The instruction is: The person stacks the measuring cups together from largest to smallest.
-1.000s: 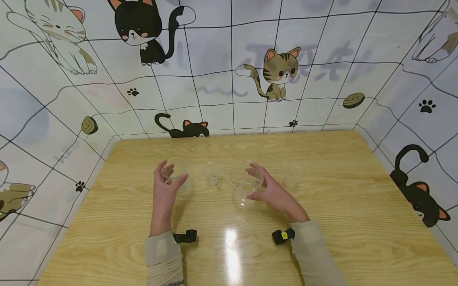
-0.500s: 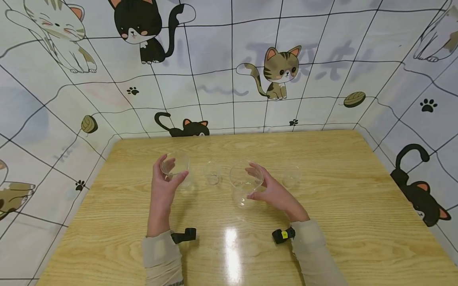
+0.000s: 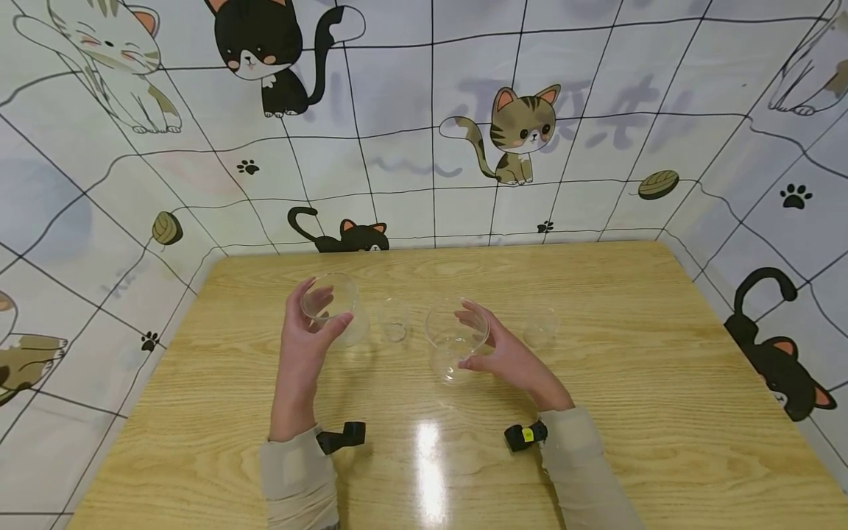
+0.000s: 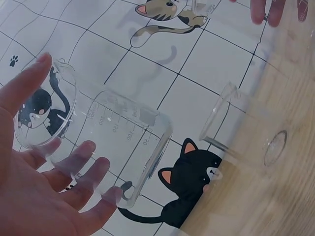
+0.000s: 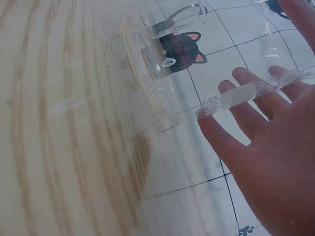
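In the head view my left hand [image 3: 305, 342] holds a clear glass beaker [image 3: 333, 298] raised over the table, its shadow falling below it. The left wrist view shows printed volume marks on this beaker [image 4: 125, 132], which is tipped, with the thumb on one side and the fingers round the other. My right hand [image 3: 506, 361] grips a larger clear beaker [image 3: 447, 342] from its right side. A white label patch and markings show on that beaker [image 5: 238, 96] in the right wrist view, close to the fingertips.
A small clear glass vessel [image 3: 395, 324] stands between the two hands. Another small clear one [image 3: 540, 327] is behind and to the right of my right hand. The wooden table [image 3: 629, 412] is bordered by cat-patterned walls [image 3: 397, 162] at the back and sides.
My left hand has lifted its beaker up and slightly away from me, and the beaker has moved a little to the right. My right hand and the larger beaker have stayed in place.
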Tool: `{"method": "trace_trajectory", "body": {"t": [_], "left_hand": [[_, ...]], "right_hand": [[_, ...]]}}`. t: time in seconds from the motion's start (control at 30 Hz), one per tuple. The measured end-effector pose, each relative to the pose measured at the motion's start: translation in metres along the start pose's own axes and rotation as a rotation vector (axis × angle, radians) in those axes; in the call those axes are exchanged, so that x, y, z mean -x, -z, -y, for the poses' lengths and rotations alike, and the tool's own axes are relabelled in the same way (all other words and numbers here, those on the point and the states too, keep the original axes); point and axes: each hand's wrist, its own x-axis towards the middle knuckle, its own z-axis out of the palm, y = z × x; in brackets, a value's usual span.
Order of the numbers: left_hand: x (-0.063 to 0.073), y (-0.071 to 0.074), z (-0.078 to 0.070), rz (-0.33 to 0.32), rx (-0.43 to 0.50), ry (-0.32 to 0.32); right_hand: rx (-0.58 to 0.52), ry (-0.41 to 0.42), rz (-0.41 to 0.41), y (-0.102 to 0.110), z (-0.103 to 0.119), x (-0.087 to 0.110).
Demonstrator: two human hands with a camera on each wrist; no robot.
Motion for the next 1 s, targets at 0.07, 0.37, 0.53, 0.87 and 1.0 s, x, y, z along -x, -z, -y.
{"method": "trace_trajectory", "body": {"t": [0.07,0.37,0.53,0.87,1.0], "left_hand": [[0.0,-0.002,-0.002,0.011,0.012,-0.014],[0.003,-0.012,-0.012,0.066,0.017,-0.041],[0.004,-0.019,-0.019,0.104,0.053,-0.075],[0.01,-0.035,-0.032,0.194,0.099,-0.141],[0.013,-0.041,-0.039,0.216,0.103,-0.144]], "right_hand": [[0.005,0.003,0.002,0.0,0.0,0.0],[-0.001,0.025,0.016,-0.001,-0.001,-0.002],[-0.014,0.03,0.022,-0.003,0.0,-0.002],[-0.001,0.026,0.019,-0.004,0.0,-0.002],[-0.002,0.032,0.02,-0.004,0.002,-0.002]]}}
